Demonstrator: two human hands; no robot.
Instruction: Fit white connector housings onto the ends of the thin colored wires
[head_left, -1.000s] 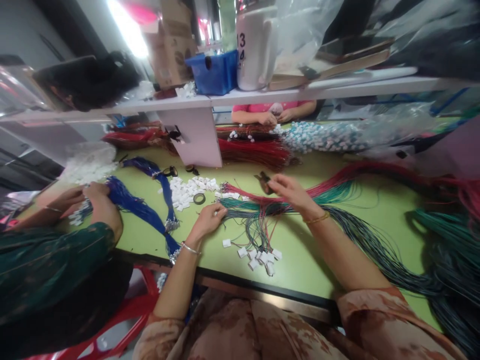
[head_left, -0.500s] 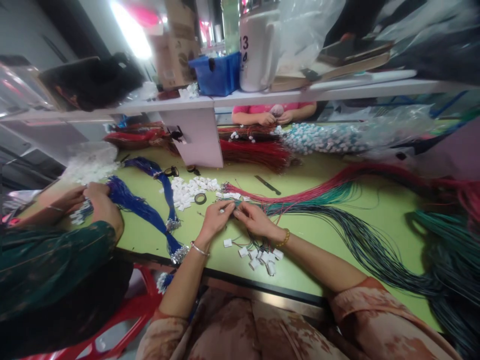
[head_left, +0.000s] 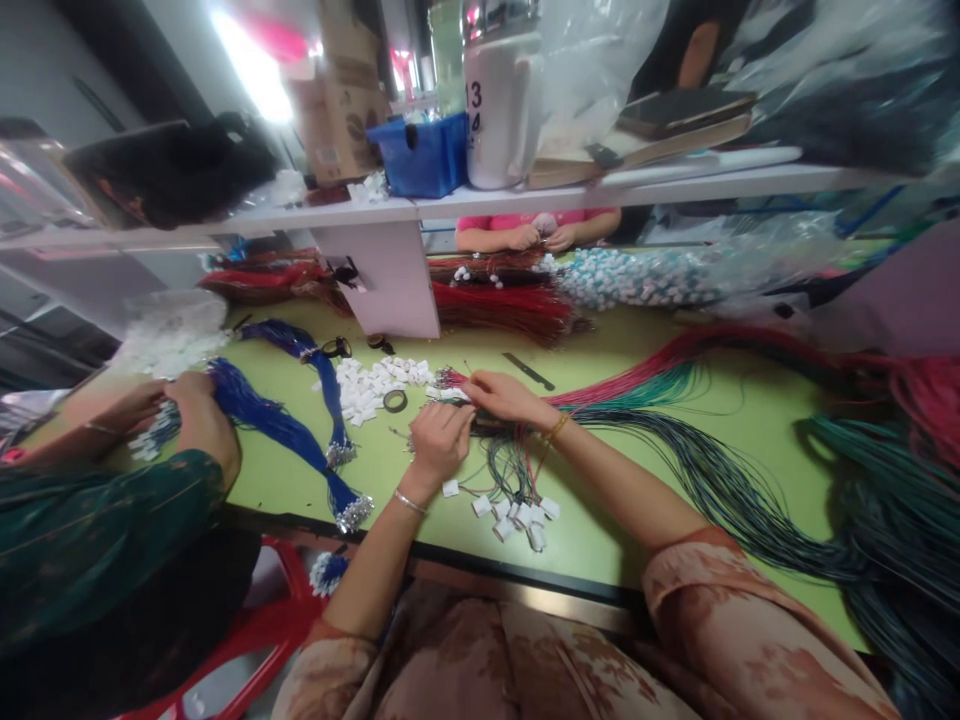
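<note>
Red wires (head_left: pixel 652 366): on table (head_left: pixel 615 350), passing under your right hand (head_left: pixel 502 397), fingers narrowed; likely light, limp, slippery; best pinched near ends; your left hand (head_left: pixel 441 440) just beside, fingers bunched; what either holds, cannot tell; white connectors (head_left: pixel 523 515) nearer you

Wires (head_left: pixel 675 450) on table (head_left: pixel 622 345), connector pile (head_left: pixel 367 385) left, tool (head_left: pixel 528 371) behind, mug (head_left: pixel 495 110) on shelf (head_left: pixel 600 194)

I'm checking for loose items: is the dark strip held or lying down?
Lying down: the dark strip rests on the green tabletop beyond the right hand, with bare green showing between them.
</note>
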